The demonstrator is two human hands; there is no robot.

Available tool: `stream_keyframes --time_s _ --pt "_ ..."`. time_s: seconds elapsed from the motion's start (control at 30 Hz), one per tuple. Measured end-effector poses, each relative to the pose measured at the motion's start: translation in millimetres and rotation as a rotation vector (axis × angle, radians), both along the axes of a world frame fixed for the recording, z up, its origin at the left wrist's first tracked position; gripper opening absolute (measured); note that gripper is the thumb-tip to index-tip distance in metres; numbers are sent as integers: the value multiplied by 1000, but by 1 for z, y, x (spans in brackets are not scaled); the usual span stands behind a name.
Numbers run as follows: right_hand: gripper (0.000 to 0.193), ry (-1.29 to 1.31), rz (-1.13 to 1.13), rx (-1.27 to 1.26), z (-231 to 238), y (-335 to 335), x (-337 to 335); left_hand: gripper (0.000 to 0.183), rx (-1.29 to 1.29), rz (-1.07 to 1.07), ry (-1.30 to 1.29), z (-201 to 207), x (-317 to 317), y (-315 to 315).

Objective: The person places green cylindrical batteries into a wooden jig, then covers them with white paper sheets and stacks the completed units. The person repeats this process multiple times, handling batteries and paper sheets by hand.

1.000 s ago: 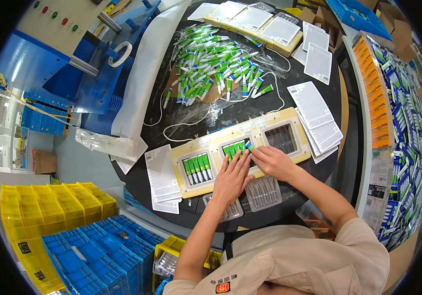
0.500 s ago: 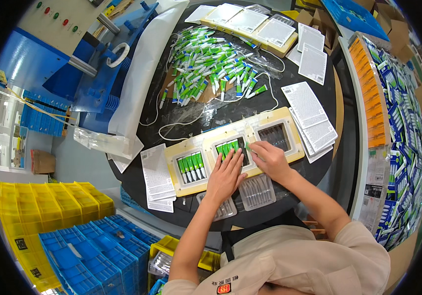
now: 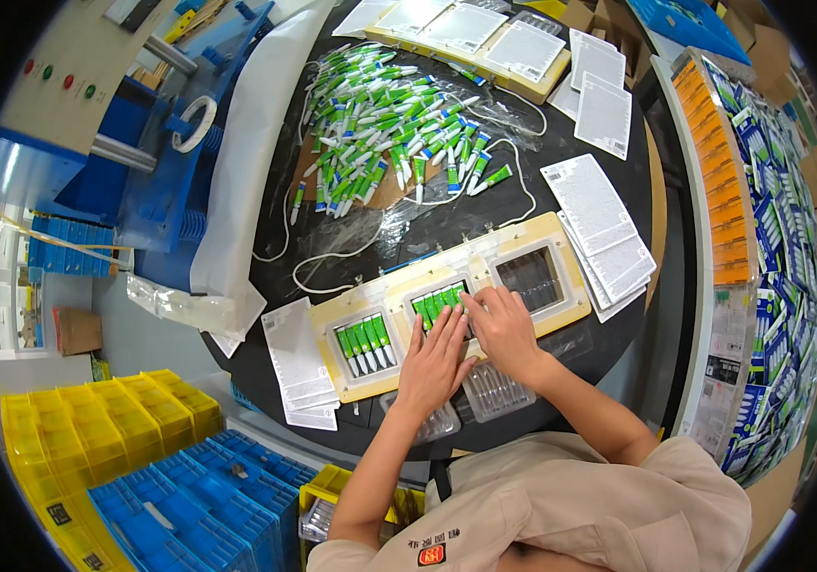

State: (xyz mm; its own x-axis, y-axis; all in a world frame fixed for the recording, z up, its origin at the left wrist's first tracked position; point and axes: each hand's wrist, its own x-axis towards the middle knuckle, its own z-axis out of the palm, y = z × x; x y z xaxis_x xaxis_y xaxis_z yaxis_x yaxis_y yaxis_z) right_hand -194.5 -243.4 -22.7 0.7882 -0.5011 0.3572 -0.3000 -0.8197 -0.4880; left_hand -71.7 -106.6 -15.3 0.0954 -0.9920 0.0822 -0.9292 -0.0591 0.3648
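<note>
Left hand (image 3: 433,370) laid flat, grip unclosed over green tubes (image 3: 439,301) in yellow frame (image 3: 575,305), right hand (image 3: 505,332) curled beside it, its hold impossible to tell

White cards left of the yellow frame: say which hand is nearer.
Left. The left hand is right of the white cards, over the yellow frame; the right hand is farther right.

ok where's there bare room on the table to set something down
Best: the black table between the tubes and yellow frame, right of the clear film, though white cord borders it. A smaller patch sits between the cord and left cards. Crowded: the frame's near side, with clear trays, and its right end, beside stacked cards.
</note>
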Motion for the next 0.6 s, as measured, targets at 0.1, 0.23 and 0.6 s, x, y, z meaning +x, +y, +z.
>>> stream_keyframes --time_s 0.1,0.23,0.6 --pt "30 -105 67 116 14 -27 6 71 -16 23 83 12 2 -5" --pt "18 -189 -114 54 25 -126 28 53 -285 151 89 17 34 -56" --pt "17 0 158 86 4 -210 52 21 -37 514 78 -28 133 -276"
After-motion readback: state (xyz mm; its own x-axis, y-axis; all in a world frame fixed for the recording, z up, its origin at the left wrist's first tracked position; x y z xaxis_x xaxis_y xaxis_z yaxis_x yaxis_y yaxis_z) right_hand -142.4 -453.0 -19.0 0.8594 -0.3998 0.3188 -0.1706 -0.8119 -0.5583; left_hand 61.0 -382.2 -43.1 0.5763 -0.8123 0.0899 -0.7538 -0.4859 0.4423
